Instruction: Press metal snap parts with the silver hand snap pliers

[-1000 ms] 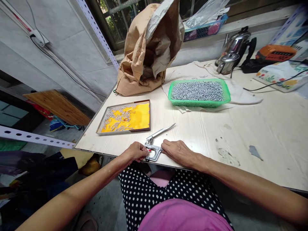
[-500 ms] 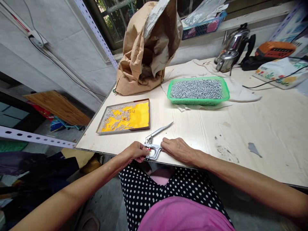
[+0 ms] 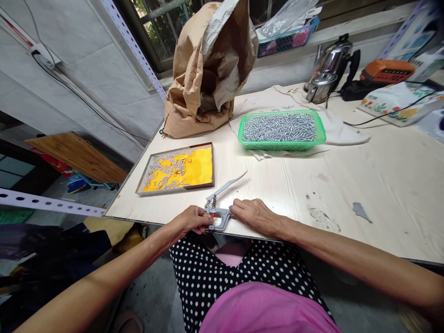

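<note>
A small metal hand press tool (image 3: pixel 219 213) with a long raised lever lies at the table's near edge. My left hand (image 3: pixel 192 220) is curled in a pinch at the tool's jaw, where a red spot shows; what its fingertips hold is too small to make out. My right hand (image 3: pixel 255 215) rests palm down on the table, its fingers closed against the tool's base. Behind them a shallow yellow-bottomed tray (image 3: pixel 176 169) holds several small metal pieces. Farther back stands a green basket (image 3: pixel 281 131) heaped with the same silvery pieces.
A crumpled brown paper sack (image 3: pixel 208 69) stands at the table's back left. White cloth (image 3: pixel 342 132) lies under the basket. At the back right are steel kettles (image 3: pixel 326 69), an orange device (image 3: pixel 386 71), a cable and a flowered packet (image 3: pixel 398 99). The table's left edge drops to a cluttered floor.
Both hands and the tool stay put; only my head has shifted a little, so the scene slides slightly left and up in view.
</note>
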Tool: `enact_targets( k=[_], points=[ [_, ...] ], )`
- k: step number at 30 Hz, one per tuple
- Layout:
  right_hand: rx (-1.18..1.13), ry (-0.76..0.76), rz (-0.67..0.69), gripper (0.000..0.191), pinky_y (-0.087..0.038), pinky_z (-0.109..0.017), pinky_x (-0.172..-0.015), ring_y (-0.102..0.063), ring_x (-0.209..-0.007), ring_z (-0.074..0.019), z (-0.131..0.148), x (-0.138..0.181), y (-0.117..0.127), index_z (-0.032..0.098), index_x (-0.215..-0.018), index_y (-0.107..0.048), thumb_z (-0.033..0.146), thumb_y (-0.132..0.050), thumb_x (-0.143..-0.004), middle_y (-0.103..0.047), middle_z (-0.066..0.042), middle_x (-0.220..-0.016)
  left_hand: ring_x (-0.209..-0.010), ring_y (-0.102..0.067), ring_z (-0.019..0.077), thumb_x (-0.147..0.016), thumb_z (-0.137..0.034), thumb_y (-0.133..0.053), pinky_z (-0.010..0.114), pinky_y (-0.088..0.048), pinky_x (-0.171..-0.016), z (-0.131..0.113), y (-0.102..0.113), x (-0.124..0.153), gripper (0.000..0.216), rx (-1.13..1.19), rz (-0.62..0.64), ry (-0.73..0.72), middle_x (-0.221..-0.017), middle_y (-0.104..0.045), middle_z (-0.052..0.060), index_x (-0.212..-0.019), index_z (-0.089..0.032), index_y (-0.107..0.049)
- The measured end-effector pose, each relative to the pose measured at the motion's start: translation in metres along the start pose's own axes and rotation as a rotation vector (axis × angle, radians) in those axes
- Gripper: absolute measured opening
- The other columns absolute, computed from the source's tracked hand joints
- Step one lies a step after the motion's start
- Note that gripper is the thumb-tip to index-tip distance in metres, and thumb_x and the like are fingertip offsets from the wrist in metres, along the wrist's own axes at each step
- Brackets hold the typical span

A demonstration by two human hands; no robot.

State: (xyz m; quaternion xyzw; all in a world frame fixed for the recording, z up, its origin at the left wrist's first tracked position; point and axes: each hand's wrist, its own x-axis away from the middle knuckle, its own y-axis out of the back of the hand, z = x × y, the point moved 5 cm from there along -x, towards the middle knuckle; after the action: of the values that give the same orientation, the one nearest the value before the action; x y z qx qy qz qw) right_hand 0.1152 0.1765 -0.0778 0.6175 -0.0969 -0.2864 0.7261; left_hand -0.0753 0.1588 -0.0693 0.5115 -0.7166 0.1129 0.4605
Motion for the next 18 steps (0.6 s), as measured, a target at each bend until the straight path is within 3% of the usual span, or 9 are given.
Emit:
enact_targets(
  k=[7, 12, 18],
  points=[
    [-0.032, -0.048, -0.014, 0.023, -0.017, -0.029, -0.051, -0.051, -0.069, -0.0134, -0.0004, -0.0018, 0.0008, 0.017, -0.097, -0.054, 0.035, -0.041, -0.103, -0.058, -0.002, -0.090, -0.046, -0.045, 0.0087, -0.049, -0.053, -0.076, 0.021, -0.036, -0.048, 0.0002, -0.0008, 0.0009, 0.045, 0.009, -0.028, -0.021, -0.047, -0.053, -0.004, -0.065, -0.015, -0.057],
    [-0.065, -0.078, -0.036, 0.028, -0.019, -0.028, -0.050, -0.052, -0.070, -0.0131, -0.0039, -0.0025, 0.0016, 0.016, -0.096, -0.054, 0.037, -0.038, -0.104, -0.058, -0.003, -0.089, -0.050, -0.048, 0.0085, -0.050, -0.051, -0.078, 0.020, -0.038, -0.052, -0.0009, 0.0024, -0.0001, 0.047, 0.153, -0.065, -0.040, -0.053, -0.056, -0.003, -0.072, -0.013, -0.062],
    [-0.018, -0.037, -0.035, 0.026, -0.015, -0.029, -0.049, -0.051, -0.068, -0.0127, -0.0031, -0.0006, -0.0043, 0.017, -0.096, -0.054, 0.031, -0.034, -0.105, -0.058, -0.003, -0.089, -0.051, -0.050, 0.0091, -0.047, -0.049, -0.082, 0.020, -0.038, -0.055, 0.0008, 0.0059, -0.0010, 0.046, 0.183, -0.009, -0.046, -0.055, -0.060, 0.000, -0.069, -0.013, -0.064]
  ],
)
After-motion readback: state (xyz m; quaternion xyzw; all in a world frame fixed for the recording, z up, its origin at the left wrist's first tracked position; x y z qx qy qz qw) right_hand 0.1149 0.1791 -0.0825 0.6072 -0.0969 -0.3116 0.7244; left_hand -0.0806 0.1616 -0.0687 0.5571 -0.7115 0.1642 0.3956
